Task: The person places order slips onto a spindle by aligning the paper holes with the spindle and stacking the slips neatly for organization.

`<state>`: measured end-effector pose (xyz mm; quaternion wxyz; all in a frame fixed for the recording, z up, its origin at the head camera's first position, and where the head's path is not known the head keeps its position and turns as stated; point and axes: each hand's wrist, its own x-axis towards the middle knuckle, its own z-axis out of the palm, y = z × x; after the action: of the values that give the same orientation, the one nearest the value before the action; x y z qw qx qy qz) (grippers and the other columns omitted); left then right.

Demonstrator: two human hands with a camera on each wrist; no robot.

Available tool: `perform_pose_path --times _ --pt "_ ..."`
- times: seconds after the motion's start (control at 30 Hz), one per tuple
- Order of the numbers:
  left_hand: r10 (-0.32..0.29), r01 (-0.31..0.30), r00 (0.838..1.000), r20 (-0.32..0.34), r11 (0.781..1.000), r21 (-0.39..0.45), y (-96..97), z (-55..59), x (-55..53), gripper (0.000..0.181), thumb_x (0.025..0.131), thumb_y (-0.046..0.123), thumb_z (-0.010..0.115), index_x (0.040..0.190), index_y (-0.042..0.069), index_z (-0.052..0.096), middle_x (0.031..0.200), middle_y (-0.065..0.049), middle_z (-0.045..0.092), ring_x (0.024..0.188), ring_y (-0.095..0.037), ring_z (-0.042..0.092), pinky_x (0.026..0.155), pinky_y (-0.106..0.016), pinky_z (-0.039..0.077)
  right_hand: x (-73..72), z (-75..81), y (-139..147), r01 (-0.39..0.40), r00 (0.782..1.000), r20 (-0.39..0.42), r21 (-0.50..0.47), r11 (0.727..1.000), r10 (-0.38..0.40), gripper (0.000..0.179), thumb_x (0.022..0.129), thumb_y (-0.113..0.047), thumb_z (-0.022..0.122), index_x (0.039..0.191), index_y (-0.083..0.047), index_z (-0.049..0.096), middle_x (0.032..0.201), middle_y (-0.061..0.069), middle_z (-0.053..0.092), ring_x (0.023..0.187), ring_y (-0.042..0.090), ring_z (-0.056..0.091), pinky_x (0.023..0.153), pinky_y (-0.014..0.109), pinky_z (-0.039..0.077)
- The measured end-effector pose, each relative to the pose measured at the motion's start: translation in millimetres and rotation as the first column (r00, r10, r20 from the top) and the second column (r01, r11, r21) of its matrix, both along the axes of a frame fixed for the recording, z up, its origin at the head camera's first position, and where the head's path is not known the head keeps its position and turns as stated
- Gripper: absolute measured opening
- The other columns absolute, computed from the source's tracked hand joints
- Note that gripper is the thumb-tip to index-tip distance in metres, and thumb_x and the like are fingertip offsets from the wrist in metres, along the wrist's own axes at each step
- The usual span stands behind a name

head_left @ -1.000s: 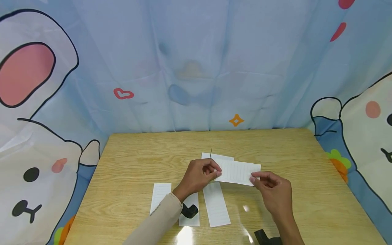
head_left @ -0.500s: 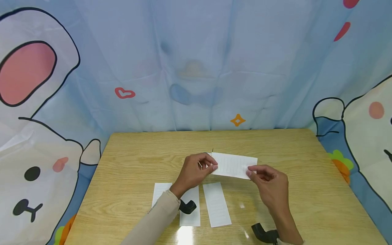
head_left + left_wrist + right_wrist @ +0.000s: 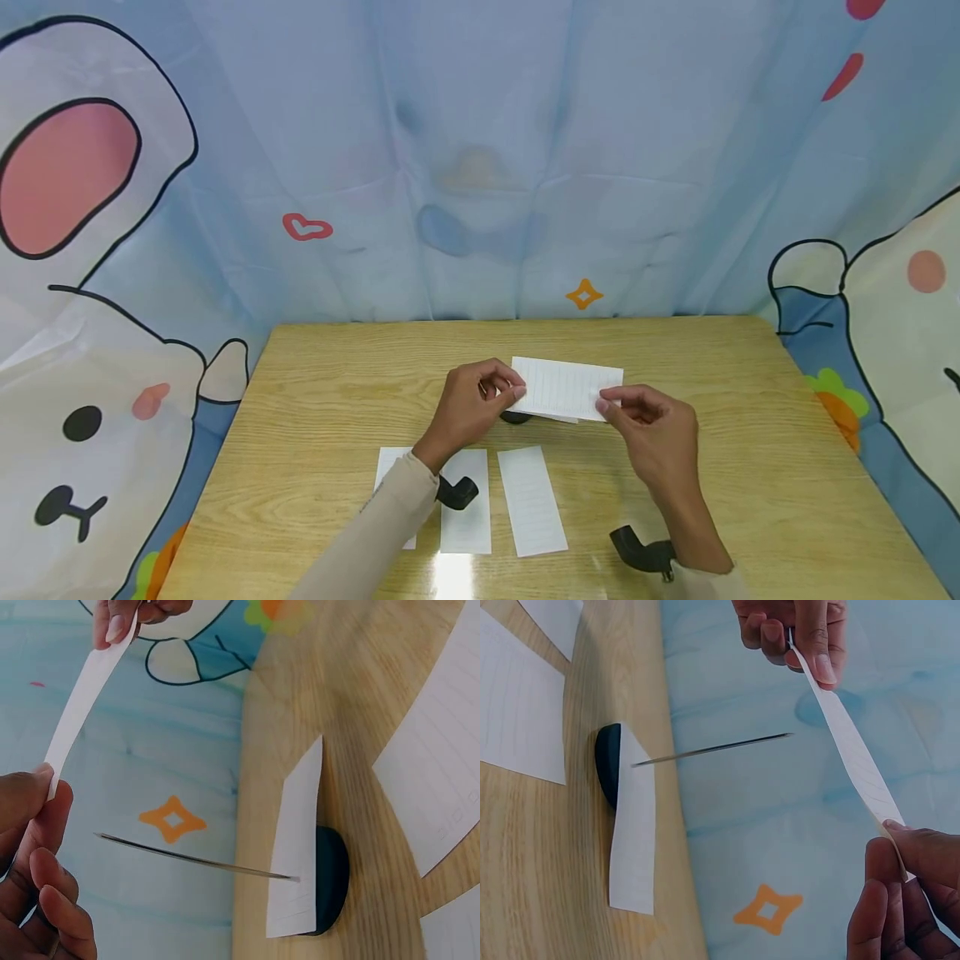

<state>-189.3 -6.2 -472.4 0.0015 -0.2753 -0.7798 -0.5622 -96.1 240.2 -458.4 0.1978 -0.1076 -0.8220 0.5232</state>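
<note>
Between them, my left hand [image 3: 468, 404] and right hand [image 3: 660, 437] pinch a white lined paper slip [image 3: 566, 387] by its two ends. Below it stands a bill spike with a thin metal needle [image 3: 195, 859] and a dark round base [image 3: 332, 877]. Another paper slip [image 3: 636, 832] is pierced by this needle and lies at the base. In both wrist views the needle's bare tip points up toward the held slip, with a gap between them. From the head view the held slip hides the needle, and only part of the base [image 3: 516, 417] shows.
Three more lined slips lie on the wooden table [image 3: 315, 400]: a right one [image 3: 532, 500], a middle one [image 3: 465, 525] and a left one [image 3: 390, 462] partly under my left sleeve. A patterned blue curtain [image 3: 480, 167] hangs behind the table's far edge.
Both hands have carried the held slip away from me and slightly left, over the spike. The needle, seen earlier beside my left fingers, is now covered in the head view.
</note>
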Motion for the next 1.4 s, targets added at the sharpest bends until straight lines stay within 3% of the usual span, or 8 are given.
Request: perform_pose_path --times 0.3,0.57,0.9,1.4 --pt "0.023 -0.023 1.000 -0.013 1.000 -0.013 -0.7 5.9 -10.4 0.008 0.099 0.022 0.078 0.097 0.015 0.078 0.079 0.000 0.070 0.060 -0.009 0.047 0.058 -0.021 0.040 -15.1 3.1 -0.3 0.002 1.000 -0.012 0.037 0.999 -0.002 0.010 0.092 -0.016 0.086 0.100 -0.011 0.084 0.083 -0.001 0.072 0.068 0.012 0.059 0.060 0.021 0.048" --pt "0.041 -0.042 0.999 -0.023 0.998 -0.043 -1.0 9.7 -17.7 0.008 0.100 0.024 0.077 0.097 0.017 0.078 0.079 0.002 0.069 0.060 -0.009 0.044 0.058 -0.022 0.038 -25.0 6.0 0.7 -0.017 1.000 0.002 0.031 0.999 0.017 0.011 0.093 -0.018 0.085 0.101 -0.010 0.083 0.086 -0.001 0.076 0.070 0.013 0.066 0.061 0.020 0.053" --pt "0.060 -0.063 0.997 -0.048 0.995 -0.079 0.7 21.3 -27.7 0.007 0.101 0.022 0.075 0.098 0.017 0.078 0.081 0.001 0.072 0.061 -0.010 0.045 0.059 -0.023 0.038 -36.5 10.0 2.0 -0.013 1.000 -0.005 0.024 1.000 0.013 0.013 0.092 -0.019 0.086 0.101 -0.010 0.084 0.082 -0.003 0.073 0.069 0.011 0.064 0.061 0.021 0.052" --pt "0.079 -0.083 0.996 -0.032 0.988 -0.133 3.5 18.9 -37.9 0.006 0.101 0.023 0.076 0.099 0.018 0.078 0.083 0.004 0.073 0.066 -0.013 0.053 0.063 -0.025 0.044 -48.3 8.9 3.0 -0.027 0.998 0.062 0.000 1.000 0.026 0.014 0.093 -0.018 0.085 0.103 -0.009 0.083 0.088 0.003 0.076 0.072 0.010 0.070 0.058 0.024 0.053"
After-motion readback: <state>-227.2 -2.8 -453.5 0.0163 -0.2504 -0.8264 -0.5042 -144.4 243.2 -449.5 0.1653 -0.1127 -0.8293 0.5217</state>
